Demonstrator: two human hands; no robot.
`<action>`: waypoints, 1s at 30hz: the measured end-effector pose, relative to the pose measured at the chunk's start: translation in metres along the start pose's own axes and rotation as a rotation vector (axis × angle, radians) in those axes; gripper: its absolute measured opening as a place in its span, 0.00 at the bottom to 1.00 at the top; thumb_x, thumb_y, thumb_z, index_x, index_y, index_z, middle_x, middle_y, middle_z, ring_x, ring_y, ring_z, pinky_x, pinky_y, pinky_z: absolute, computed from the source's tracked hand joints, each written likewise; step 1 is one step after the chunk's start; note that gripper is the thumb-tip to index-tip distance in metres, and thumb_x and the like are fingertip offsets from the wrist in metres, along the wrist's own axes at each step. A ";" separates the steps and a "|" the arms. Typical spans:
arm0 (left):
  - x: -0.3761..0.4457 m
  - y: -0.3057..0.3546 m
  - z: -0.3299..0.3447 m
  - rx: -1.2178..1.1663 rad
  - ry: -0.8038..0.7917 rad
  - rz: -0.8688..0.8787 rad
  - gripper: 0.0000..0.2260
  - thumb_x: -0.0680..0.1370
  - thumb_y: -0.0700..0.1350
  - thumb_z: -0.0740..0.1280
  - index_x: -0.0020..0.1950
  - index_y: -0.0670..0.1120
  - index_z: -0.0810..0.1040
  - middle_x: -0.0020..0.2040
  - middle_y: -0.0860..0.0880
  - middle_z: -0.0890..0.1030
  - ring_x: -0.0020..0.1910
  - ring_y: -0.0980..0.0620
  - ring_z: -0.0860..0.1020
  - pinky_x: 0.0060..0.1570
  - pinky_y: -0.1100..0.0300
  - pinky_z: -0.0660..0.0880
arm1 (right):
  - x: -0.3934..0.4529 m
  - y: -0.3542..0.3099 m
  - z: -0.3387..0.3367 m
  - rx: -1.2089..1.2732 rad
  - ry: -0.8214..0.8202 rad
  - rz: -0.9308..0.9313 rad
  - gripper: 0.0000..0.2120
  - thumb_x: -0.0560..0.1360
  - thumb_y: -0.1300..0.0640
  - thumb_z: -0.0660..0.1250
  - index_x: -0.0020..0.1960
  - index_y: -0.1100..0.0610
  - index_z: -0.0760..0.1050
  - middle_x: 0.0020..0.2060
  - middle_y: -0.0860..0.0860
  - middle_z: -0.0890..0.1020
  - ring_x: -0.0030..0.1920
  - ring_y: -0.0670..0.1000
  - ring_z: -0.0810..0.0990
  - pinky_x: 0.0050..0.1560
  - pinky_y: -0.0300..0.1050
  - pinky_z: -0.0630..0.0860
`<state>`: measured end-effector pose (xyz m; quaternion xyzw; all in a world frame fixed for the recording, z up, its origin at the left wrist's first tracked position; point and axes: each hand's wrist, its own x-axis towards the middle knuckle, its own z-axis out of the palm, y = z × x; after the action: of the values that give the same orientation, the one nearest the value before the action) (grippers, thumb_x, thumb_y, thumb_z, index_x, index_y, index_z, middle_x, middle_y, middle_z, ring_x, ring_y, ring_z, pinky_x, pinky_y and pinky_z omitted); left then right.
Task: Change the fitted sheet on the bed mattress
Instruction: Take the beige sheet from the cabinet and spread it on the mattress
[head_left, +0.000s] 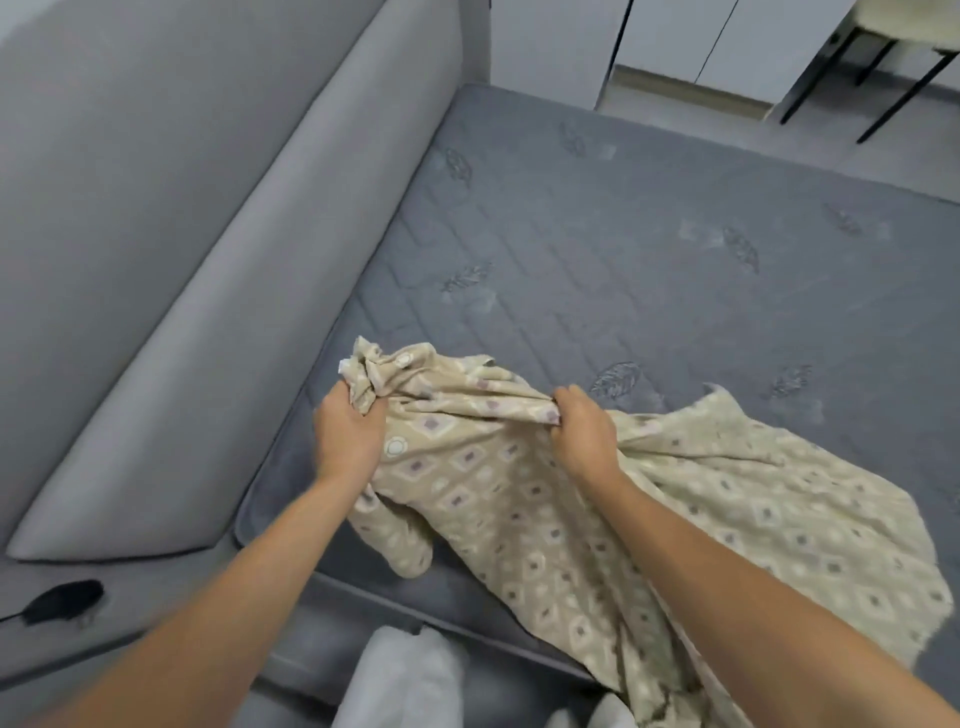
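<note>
1. The beige patterned sheet (649, 519) lies bunched on the near corner of the bare grey mattress (597, 249).
2. The left hand (348, 436) has its fingers clenched around a gathered edge.
3. The right hand (582, 434) pinches a fold nearby, fingers closed on the cloth.

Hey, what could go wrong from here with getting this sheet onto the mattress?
The patterned sheet is bunched between the left hand and right hand, so the corner may be hard to find. Part hangs over the mattress front edge and could slide off.
</note>
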<state>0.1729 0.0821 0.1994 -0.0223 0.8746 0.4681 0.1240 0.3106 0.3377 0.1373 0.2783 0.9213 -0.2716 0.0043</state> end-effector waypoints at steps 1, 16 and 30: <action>0.020 -0.017 -0.006 0.036 0.009 -0.032 0.03 0.80 0.47 0.69 0.48 0.49 0.80 0.43 0.49 0.84 0.45 0.45 0.82 0.47 0.47 0.80 | 0.017 -0.017 0.017 0.037 0.015 -0.016 0.09 0.69 0.53 0.52 0.43 0.54 0.68 0.42 0.56 0.75 0.41 0.63 0.76 0.36 0.52 0.62; 0.126 -0.212 0.096 0.780 -0.314 0.046 0.41 0.76 0.50 0.74 0.84 0.45 0.56 0.77 0.39 0.60 0.77 0.36 0.60 0.73 0.41 0.67 | 0.031 0.101 0.212 -0.124 -0.362 0.092 0.26 0.76 0.53 0.72 0.74 0.52 0.73 0.66 0.54 0.76 0.64 0.61 0.74 0.64 0.57 0.73; 0.007 -0.162 0.340 0.881 -0.873 0.759 0.37 0.78 0.55 0.73 0.83 0.58 0.59 0.84 0.47 0.54 0.82 0.44 0.55 0.78 0.44 0.60 | -0.079 0.279 0.149 -0.445 0.002 0.340 0.43 0.71 0.49 0.78 0.82 0.52 0.62 0.80 0.62 0.62 0.80 0.66 0.60 0.79 0.66 0.58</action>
<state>0.2579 0.2719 -0.1146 0.5237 0.8002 0.0493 0.2881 0.4998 0.4164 -0.1160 0.4212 0.8984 -0.0577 0.1098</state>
